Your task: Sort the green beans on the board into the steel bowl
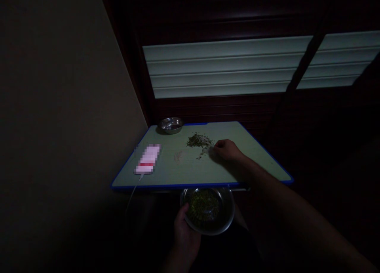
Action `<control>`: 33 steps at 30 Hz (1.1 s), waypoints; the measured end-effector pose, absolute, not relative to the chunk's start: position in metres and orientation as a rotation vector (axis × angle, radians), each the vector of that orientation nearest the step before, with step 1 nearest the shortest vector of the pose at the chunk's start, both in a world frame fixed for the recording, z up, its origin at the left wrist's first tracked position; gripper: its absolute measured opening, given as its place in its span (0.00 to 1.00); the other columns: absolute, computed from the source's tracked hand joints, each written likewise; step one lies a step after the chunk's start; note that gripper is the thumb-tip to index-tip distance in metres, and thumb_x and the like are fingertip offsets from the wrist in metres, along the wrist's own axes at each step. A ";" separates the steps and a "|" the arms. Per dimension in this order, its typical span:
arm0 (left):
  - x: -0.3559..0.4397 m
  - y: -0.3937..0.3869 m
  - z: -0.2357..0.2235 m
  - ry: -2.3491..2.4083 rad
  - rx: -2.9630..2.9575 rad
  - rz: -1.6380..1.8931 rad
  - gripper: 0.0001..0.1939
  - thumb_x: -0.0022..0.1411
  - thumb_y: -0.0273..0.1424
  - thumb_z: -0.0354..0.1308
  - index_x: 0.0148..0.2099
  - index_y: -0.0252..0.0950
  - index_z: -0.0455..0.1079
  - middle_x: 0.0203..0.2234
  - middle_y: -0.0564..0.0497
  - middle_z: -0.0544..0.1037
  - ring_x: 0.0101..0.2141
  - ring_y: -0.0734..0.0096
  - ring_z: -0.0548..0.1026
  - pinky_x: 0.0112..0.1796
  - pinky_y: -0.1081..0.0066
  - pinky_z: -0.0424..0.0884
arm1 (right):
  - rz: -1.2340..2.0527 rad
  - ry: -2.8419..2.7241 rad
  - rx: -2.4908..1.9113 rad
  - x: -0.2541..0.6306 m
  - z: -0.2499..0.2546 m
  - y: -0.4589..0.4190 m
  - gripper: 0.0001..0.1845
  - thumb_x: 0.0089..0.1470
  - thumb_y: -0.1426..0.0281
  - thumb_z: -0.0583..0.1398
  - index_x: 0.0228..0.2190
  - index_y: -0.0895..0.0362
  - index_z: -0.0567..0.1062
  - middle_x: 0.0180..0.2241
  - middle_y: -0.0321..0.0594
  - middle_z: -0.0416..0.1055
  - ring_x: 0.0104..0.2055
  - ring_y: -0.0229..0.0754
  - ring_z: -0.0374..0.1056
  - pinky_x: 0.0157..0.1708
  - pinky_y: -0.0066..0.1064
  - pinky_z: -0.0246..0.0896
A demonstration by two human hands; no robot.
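Observation:
My left hand (185, 235) grips the left side of a steel bowl (228, 221) just below the table's front edge, its thumb over the rim. Small green beans (202, 205) lie inside that bowl. Over the tabletop, my right hand (228, 149) is closed, with a small pale, see-through piece (209, 149) at its fingertips; the dim light hides what kind it is. The piece is beside a loose pile of green beans and whitish grains (199, 140). A few stray beans are scattered just in front of the pile.
On the light green table (166, 176) with a blue edge, a smaller steel bowl (171, 125) stands at the back left. A blurred-out phone (148, 159) with a cable lies at the left. Pale grains (178, 157) form a small patch. Dark panelling (222, 110) rises behind.

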State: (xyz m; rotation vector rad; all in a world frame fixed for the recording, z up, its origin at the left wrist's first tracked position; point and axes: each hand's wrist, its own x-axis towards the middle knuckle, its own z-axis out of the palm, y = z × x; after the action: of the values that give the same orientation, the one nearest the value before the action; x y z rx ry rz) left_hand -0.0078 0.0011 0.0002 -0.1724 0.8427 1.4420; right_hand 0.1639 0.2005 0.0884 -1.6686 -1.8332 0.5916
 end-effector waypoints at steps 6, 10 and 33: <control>-0.008 0.001 -0.002 0.833 -0.145 1.450 0.11 0.58 0.30 0.57 0.41 0.35 0.77 0.34 0.45 0.84 0.36 0.60 0.80 0.41 0.60 0.75 | 0.617 -1.947 -1.624 0.152 0.090 0.207 0.07 0.50 0.70 0.60 0.24 0.59 0.76 0.22 0.38 0.72 0.25 0.37 0.64 0.27 0.28 0.54; -0.007 0.000 0.000 0.825 -0.158 1.453 0.10 0.59 0.30 0.56 0.40 0.34 0.77 0.35 0.45 0.84 0.37 0.59 0.81 0.41 0.61 0.75 | 0.632 -2.074 -1.556 0.144 0.096 0.212 0.07 0.50 0.71 0.60 0.23 0.59 0.75 0.22 0.36 0.70 0.25 0.35 0.62 0.26 0.26 0.52; -0.007 0.000 0.003 0.821 -0.179 1.466 0.09 0.58 0.29 0.57 0.38 0.36 0.77 0.33 0.46 0.84 0.35 0.61 0.81 0.39 0.62 0.75 | 0.860 -2.368 -1.111 0.147 0.115 0.206 0.07 0.45 0.66 0.60 0.23 0.58 0.74 0.22 0.33 0.68 0.27 0.36 0.61 0.30 0.27 0.53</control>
State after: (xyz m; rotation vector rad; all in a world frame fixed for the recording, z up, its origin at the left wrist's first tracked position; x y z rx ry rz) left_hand -0.0067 0.0002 0.0025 -0.1794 0.8213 1.4660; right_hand 0.1475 0.2059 0.1151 -1.1108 -2.3675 0.8598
